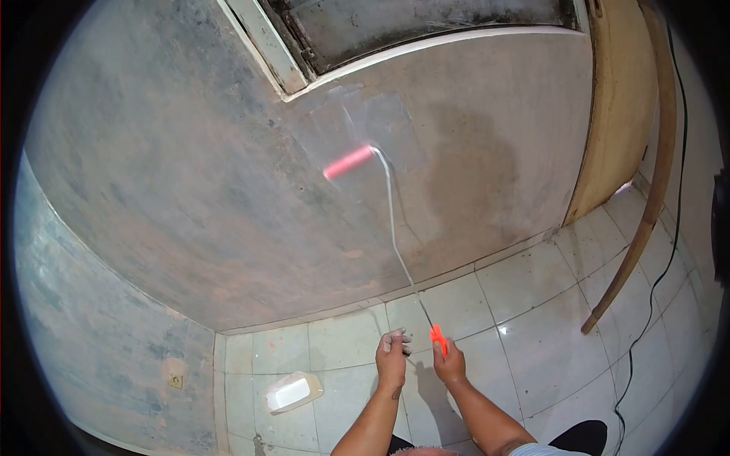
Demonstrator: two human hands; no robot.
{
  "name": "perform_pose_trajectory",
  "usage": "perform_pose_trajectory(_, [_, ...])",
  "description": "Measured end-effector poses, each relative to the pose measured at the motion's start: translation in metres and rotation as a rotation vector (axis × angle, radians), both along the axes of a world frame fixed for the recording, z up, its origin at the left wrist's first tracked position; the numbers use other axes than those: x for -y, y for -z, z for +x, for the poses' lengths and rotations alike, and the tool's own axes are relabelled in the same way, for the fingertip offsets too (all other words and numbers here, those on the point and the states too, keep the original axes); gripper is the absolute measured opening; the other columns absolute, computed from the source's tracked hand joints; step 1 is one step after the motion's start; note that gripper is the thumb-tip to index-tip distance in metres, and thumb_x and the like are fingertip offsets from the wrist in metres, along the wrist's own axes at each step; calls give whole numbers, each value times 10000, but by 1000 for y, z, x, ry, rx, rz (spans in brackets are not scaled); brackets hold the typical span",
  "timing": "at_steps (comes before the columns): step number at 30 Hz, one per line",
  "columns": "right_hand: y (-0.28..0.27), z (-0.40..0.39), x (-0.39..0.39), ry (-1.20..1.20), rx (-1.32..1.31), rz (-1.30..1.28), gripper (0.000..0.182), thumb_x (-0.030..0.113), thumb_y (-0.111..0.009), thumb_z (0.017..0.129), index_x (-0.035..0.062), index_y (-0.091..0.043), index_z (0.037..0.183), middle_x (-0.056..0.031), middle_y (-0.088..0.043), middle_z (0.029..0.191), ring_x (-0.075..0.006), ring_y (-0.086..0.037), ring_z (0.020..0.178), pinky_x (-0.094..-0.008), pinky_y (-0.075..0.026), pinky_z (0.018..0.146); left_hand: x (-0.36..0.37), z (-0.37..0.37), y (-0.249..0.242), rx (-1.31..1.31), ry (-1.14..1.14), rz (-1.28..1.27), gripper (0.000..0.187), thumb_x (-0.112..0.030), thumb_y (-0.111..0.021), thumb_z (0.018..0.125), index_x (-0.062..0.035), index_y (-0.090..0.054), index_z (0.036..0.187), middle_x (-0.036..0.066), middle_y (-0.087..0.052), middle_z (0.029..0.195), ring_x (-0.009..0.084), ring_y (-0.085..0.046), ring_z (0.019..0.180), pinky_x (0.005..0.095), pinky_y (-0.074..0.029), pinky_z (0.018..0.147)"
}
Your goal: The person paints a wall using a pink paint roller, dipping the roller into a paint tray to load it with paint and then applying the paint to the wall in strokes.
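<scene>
My right hand is closed around the orange handle of a paint roller. Its long, bent metal rod reaches up to the wall, where the pink roller sleeve lies tilted and slightly blurred against the surface. A wet-looking, paler grey patch spreads over the wall around and above the sleeve. To the left of the handle, my left hand is held in the air with loosely bent fingers, whitish smears on them and nothing visible in its grasp.
A white plastic tub stands on the tiled floor at lower left. Above the patch is a white-edged window frame. On the right, a wooden pole leans near a yellowish door, and a dark cable trails down. A socket sits on the left wall.
</scene>
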State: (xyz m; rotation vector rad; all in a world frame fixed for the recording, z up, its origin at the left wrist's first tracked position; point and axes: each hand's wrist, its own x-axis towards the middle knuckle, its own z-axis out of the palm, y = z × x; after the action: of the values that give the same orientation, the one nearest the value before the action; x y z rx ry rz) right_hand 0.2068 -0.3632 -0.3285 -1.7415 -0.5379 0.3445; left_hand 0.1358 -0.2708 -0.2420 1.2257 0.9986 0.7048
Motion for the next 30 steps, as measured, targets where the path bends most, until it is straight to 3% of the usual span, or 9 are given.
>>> perform_pose_trajectory(3, [-15, -2, -12, 38, 40, 69, 273, 329, -543, 922, 56, -564, 938, -204, -630, 743, -416, -625, 728, -442, -492, 595, -1, -3, 5, 6, 30, 16, 239, -215, -474, 990, -28, -606, 1058, 27, -603, 846, 84, -503, 683, 233, -431, 640])
perform_pose_trajectory(5, [-61, 11, -38, -9, 28, 42, 286, 339, -549, 916, 56, -569, 953, -211, -642, 769, -406, -639, 751, -437, -505, 617, 0, -4, 5, 37, 4, 14, 240, -212, -471, 991, -22, -601, 1056, 29, -598, 838, 85, -507, 673, 233, -430, 633])
perform_pose_trajectory(10, [-30, 0, -43, 3, 47, 37, 276, 327, -555, 913, 54, -563, 950, -209, -642, 775, -414, -636, 760, -456, -502, 618, -6, 1, 14, 84, 8, 30, 249, -225, -455, 997, -24, -593, 1047, 31, -594, 837, 90, -524, 690, 235, -439, 661])
perform_pose_trajectory(17, [-88, 12, -53, -57, -19, 90, 251, 294, -546, 927, 46, -577, 939, -185, -655, 780, -381, -653, 737, -412, -510, 624, -7, 4, 13, 127, -13, 23, 267, -256, -433, 1005, -47, -595, 1038, 30, -625, 911, 107, -563, 786, 252, -457, 707])
perform_pose_trajectory(21, [-49, -3, -26, -24, -67, 120, 277, 333, -559, 922, 58, -576, 912, -146, -666, 741, -333, -674, 717, -404, -517, 613, 0, 8, 10, 118, 97, -97, 282, -265, -459, 1000, -37, -580, 1112, 39, -611, 1032, 115, -557, 914, 272, -455, 782])
perform_pose_trajectory(23, [-56, 0, -30, -35, -28, 76, 297, 353, -553, 923, 57, -572, 909, -160, -656, 739, -361, -659, 721, -422, -508, 613, 2, 10, 5, 166, 115, -123, 308, -278, -466, 1000, -34, -567, 1160, 43, -598, 1098, 126, -544, 971, 283, -447, 819])
perform_pose_trajectory(26, [-100, 16, -47, -51, -6, 129, 310, 367, -551, 919, 57, -566, 923, -200, -628, 752, -431, -609, 733, -458, -484, 612, 1, 10, -32, 336, 125, 144, 371, -286, -480, 997, -13, -543, 1240, 50, -608, 1119, 126, -551, 969, 287, -441, 860])
perform_pose_trajectory(29, [-65, 12, -32, -28, 10, -2, 300, 341, -542, 928, 43, -572, 911, -195, -631, 756, -409, -628, 734, -431, -488, 603, -3, 11, -22, 124, 253, 184, 372, -267, -500, 990, 7, -555, 1234, 65, -620, 1118, 125, -562, 984, 283, -441, 878])
perform_pose_trajectory(30, [-46, 6, -21, 5, 12, -7, 305, 348, -539, 929, 45, -569, 911, -192, -631, 753, -402, -632, 726, -430, -487, 601, -9, 6, 14, -65, 275, 145, 358, -239, -522, 980, 13, -567, 1230, 75, -625, 1131, 136, -569, 1010, 279, -441, 897])
